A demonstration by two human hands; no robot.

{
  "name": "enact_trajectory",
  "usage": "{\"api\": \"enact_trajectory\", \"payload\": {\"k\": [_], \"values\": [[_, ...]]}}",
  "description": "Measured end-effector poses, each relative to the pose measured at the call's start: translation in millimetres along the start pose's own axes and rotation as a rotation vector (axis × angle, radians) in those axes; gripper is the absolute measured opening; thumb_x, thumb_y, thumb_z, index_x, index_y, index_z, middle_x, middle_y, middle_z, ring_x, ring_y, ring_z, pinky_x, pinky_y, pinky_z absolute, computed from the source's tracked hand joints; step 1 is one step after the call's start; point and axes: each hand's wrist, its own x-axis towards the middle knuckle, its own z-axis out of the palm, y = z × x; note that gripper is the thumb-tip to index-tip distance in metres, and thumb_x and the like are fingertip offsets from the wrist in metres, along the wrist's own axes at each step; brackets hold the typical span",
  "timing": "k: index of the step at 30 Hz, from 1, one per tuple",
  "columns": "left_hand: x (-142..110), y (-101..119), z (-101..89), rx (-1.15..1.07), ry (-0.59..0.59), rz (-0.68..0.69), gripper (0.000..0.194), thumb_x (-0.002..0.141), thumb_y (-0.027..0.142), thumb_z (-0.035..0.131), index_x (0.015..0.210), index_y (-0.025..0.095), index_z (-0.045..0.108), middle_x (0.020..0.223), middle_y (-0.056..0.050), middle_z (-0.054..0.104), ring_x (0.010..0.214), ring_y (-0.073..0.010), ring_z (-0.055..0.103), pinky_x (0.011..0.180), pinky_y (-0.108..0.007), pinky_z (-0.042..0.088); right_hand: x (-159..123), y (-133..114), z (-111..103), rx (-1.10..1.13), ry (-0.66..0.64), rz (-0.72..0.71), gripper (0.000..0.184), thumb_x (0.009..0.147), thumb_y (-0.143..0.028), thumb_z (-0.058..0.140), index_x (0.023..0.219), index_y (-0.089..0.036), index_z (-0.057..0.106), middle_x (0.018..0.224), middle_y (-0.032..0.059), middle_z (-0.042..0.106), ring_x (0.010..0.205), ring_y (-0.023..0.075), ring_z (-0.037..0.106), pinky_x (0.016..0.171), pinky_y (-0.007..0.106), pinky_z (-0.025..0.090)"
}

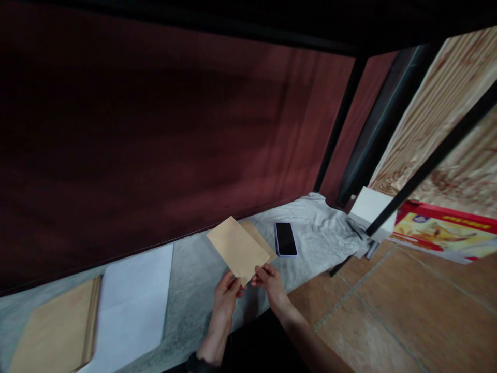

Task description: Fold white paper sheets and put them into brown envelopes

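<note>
A tan paper envelope (pixel 237 247) is held up in front of me by its near edge. My left hand (pixel 227 292) pinches its lower left corner, thumb on top. At the right corner, the fingers of my right hand (pixel 267 282) are closed on the same envelope. Partly hidden beneath it, a second tan paper piece (pixel 258 235) lies on the grey cloth (pixel 190 280). Just right of the envelopes is a phone (pixel 286 239) with a dark screen and a pale purple case.
On the left, a stack of tan envelopes (pixel 58 326) lies beside white paper sheets (pixel 134 300). A dark metal post (pixel 341 124) stands at the back right. Beyond the shelf's right end, a white box (pixel 373 210) and a red-and-yellow carton (pixel 446 233) rest near the tiled floor (pixel 388 305).
</note>
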Motion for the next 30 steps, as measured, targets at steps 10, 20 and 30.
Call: {"api": "enact_trajectory", "payload": {"k": [10,20,30], "values": [[49,-14,39.4,0.128,-0.007,0.007,0.027,0.065,0.029,0.069,0.088,0.014,0.069,0.062,-0.002,0.067,0.052,-0.014,0.059,0.047,-0.022,0.039,37,-2,-37,-0.137,0.019,0.165,0.048,0.068,-0.067,0.067,0.072,-0.02,0.055,0.062,0.0022,0.066,0.046,0.0126,0.057,0.048,0.027,0.05],[73,-33,37.8,0.227,0.065,-0.116,0.022,0.073,0.021,0.068,0.093,0.017,0.06,0.057,0.004,0.063,0.045,-0.012,0.059,0.044,-0.02,0.042,44,-2,-50,-0.367,-0.074,0.239,0.034,0.086,-0.049,0.056,0.078,-0.017,0.063,0.064,0.0035,0.068,0.044,0.0124,0.057,0.048,0.025,0.048],[70,-36,37.3,0.261,0.051,-0.088,0.023,0.075,0.025,0.07,0.093,0.02,0.057,0.06,0.005,0.065,0.049,-0.0121,0.063,0.047,-0.019,0.047,30,7,-54,-1.345,0.057,-0.215,0.045,0.097,-0.021,0.046,0.141,-0.016,0.052,0.091,0.0111,0.077,0.086,0.0234,0.074,0.073,0.027,0.05]]}}
